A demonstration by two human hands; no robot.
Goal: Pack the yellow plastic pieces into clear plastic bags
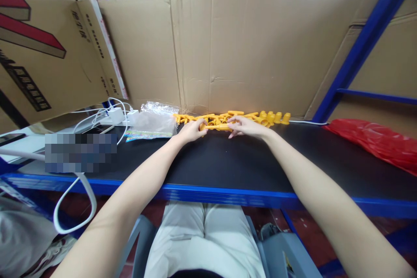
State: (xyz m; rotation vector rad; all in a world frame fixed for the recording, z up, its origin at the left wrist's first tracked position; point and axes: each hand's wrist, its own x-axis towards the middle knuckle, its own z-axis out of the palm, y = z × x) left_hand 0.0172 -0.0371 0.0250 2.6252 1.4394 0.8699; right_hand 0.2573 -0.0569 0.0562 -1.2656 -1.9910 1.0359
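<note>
My left hand reaches over the black tabletop, thumb and fingers closed around the left end of a yellow plastic piece. At the other end of that piece is my right hand, its fingers bent and pinched on it. Just behind both hands runs a row of yellow branching plastic parts, partly hidden by my fingers. Several yellow cup-shaped parts stand to the right of my right hand.
A clear plastic bag lies left of the parts, beside white chargers and cables. A red plastic bag rests at the right. A cardboard sheet walls off the back. A blue metal rail edges the table.
</note>
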